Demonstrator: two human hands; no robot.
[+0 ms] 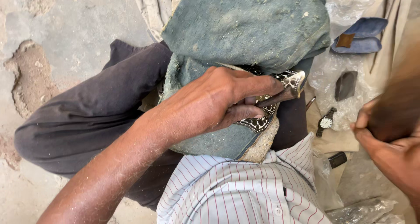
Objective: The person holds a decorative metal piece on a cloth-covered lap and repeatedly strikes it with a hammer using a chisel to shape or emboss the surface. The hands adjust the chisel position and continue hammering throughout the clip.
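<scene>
The left hand (218, 102) pins a black-and-white patterned shoe piece (280, 97) inside folded blue-green cloth (245, 27) on the lap. The right hand (385, 136) is closed on a blurred brown tool (400, 105). A wristwatch (326, 121) lies on clear plastic bags (350, 105).

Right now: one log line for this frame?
left hand: pressing patterned shoe onto denim pad | right hand: raised, blurred, grip unclear | wristwatch: on plastic

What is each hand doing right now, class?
Left hand: closed, pinning the black-and-white patterned piece and a thin tool.
Right hand: blurred, fingers curled; contents cannot be told.
</scene>
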